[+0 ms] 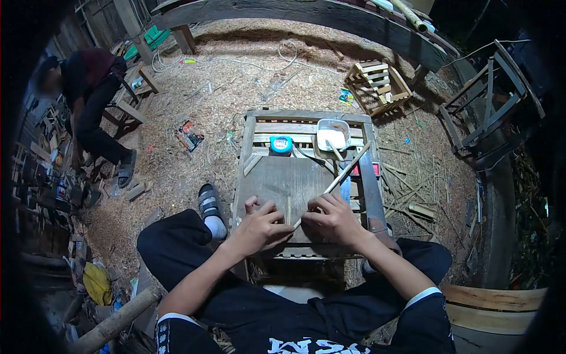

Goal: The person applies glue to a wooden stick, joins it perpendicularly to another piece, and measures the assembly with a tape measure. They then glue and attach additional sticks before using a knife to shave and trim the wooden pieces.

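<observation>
A thin light stick [348, 169] runs diagonally over a dark board [283, 177] on a slatted wooden stand. My right hand [331, 217] is closed around its lower part. At the stick's lower end is my left hand [264, 226], its fingers curled; what they pinch is too small to make out. Between my hands, a short thin strip [289, 209] lies upright in view on the board. Beyond the board sit a blue tape measure [281, 146] and a white plastic tub [333, 135] with a flat stick in it.
A person [88, 100] bends over at the left. A slatted wooden crate [377, 88] lies behind the stand at the right, with a wooden frame [489, 100] farther right. Shavings and thin sticks cover the ground. A long beam [306, 17] crosses the back.
</observation>
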`<state>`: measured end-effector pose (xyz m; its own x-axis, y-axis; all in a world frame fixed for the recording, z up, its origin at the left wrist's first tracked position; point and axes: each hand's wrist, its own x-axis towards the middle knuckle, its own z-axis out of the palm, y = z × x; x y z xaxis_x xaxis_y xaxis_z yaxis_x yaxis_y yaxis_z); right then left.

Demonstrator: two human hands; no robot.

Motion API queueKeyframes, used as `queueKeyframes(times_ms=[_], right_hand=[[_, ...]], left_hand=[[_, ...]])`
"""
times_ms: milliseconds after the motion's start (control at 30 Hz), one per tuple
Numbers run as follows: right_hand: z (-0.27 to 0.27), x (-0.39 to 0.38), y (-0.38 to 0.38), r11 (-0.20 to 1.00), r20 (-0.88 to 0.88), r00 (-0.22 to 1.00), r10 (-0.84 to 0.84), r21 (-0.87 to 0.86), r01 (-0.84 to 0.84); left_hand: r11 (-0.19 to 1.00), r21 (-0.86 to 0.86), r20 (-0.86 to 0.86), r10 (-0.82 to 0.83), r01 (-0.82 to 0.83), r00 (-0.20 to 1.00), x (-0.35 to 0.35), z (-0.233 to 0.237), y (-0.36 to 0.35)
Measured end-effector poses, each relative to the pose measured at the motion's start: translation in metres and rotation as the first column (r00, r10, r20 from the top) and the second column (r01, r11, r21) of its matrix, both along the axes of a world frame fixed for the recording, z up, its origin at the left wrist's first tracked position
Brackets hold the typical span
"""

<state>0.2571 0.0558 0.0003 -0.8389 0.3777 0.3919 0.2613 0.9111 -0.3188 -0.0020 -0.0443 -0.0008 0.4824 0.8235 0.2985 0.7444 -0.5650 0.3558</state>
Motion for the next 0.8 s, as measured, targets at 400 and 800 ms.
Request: queueKeyframes(times_ms=[400,800], right_hand=[[-0.001,-0.001,0.000,0.999,-0.023,1.000,-0.010,-0.047,0.009],[0.000,0.000,0.002,0.999,0.036,0.999,0.032,-0.006,-0.031]], left_hand=[[1.000,-0.010,0.042,0.000,0.000,0.999,0.004,-0.003,-0.001],[0.999,0.039,0.049,-0.006,0.005,0.999,0.005,-0.009,0.000]])
